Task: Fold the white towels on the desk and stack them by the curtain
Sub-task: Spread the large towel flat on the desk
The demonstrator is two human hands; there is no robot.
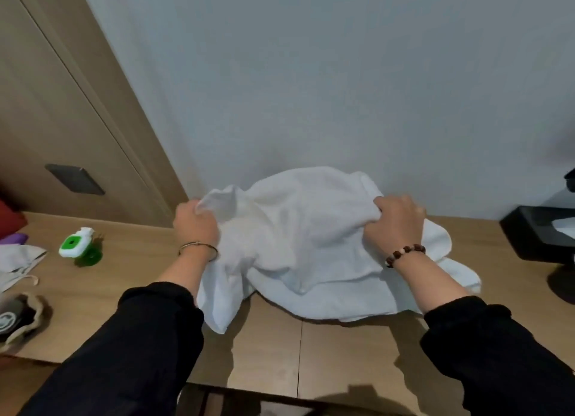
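A crumpled white towel [298, 229] is lifted off the wooden desk [342, 353], close to the grey wall. My left hand [194, 225] grips its left upper edge in a fist. My right hand [396, 225] grips its right upper edge, fingers curled into the cloth. More white towel [342, 303] lies spread flat on the desk under the lifted one; its far right end [457, 275] sticks out past my right wrist. I cannot tell whether this is one towel or two. No curtain is in view.
A green and white plug-in device [77, 244] stands on the desk at left. Beyond it lie a cloth bag [18, 260] and a pouch [18, 319]. A black tissue box [544, 232] sits at the right. A wooden door panel [62, 120] is behind left.
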